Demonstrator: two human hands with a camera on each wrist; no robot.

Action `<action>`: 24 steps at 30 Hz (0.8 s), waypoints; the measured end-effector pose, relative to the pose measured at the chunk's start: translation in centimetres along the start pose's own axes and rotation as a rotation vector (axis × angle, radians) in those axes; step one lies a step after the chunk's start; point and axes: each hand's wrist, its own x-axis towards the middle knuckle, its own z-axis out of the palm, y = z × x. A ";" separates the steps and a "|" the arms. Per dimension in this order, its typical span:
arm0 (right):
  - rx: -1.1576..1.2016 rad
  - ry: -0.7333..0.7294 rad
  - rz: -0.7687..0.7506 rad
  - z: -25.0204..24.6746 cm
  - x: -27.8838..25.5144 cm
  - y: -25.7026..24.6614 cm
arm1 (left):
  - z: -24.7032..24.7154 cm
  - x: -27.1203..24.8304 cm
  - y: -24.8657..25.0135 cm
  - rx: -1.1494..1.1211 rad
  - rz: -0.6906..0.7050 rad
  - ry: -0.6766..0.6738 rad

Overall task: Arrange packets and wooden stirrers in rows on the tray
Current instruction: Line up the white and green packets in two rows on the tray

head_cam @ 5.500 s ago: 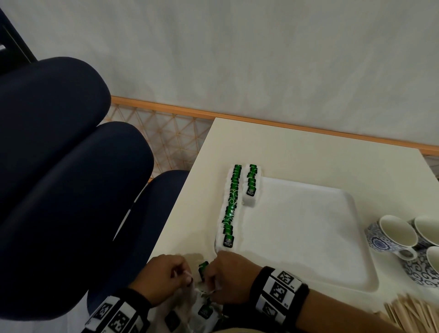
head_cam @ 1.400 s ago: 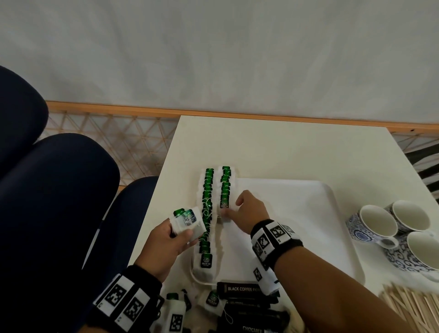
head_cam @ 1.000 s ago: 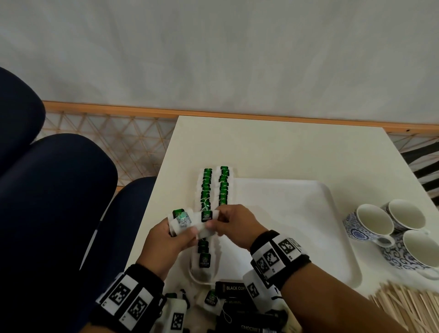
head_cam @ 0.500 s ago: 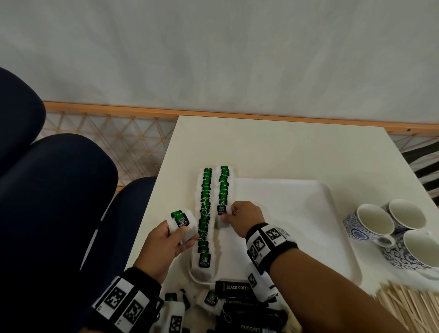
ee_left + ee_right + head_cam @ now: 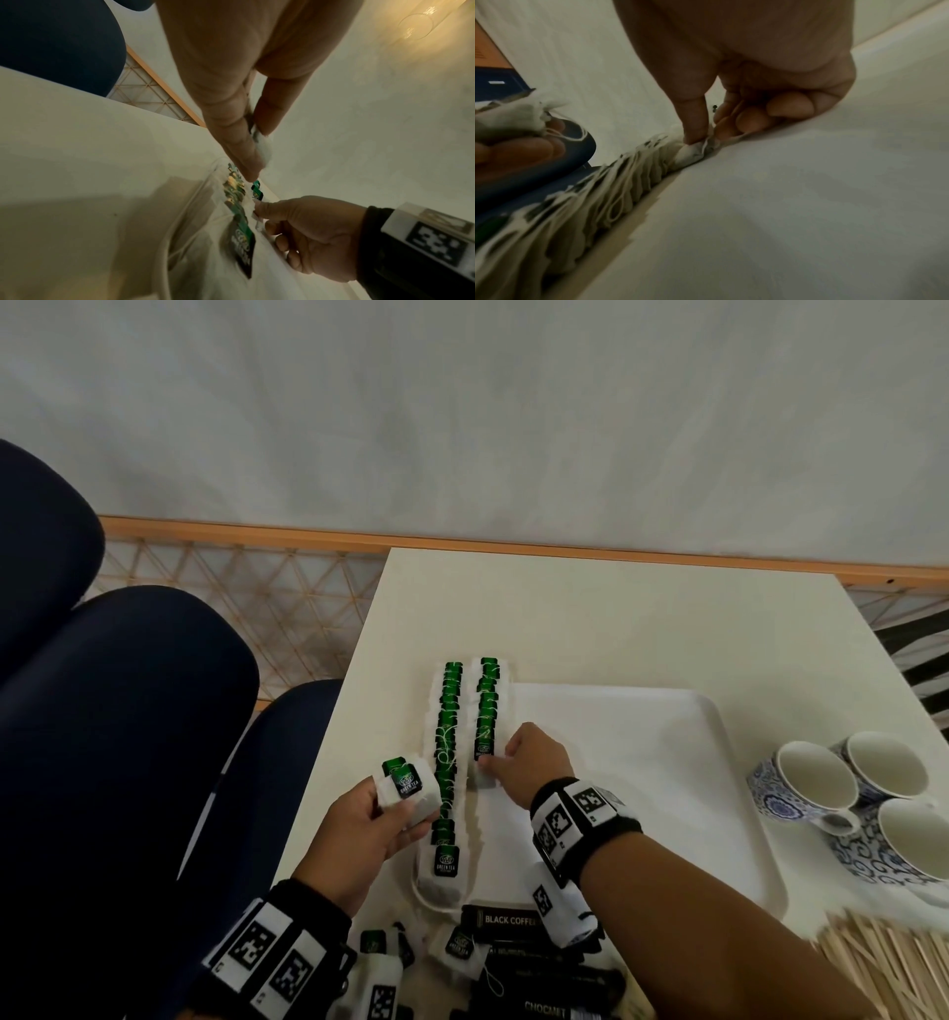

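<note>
Several "GREEN TEA" packets (image 5: 445, 857) legible.

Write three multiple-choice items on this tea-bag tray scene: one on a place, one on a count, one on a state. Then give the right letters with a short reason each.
1. Where do the cups stand?
A. On the tray
B. On the table, right of the tray
C. On the chair

2. How many cups are there?
A. One
B. Three
C. Five

3. What is the left hand doing?
A. Holding tea bags
B. Lying flat on the table
C. Gripping a stirrer

Answers:
1 B: they sit on the table past the tray's right rim.
2 B: three white openings show.
3 A: its fingers curl round a small stack of green-tagged bags.
</note>
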 end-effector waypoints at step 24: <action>0.169 -0.211 -0.259 -1.2 -2.8 0.4 | -0.1 0.1 0.0 -0.024 0.079 0.137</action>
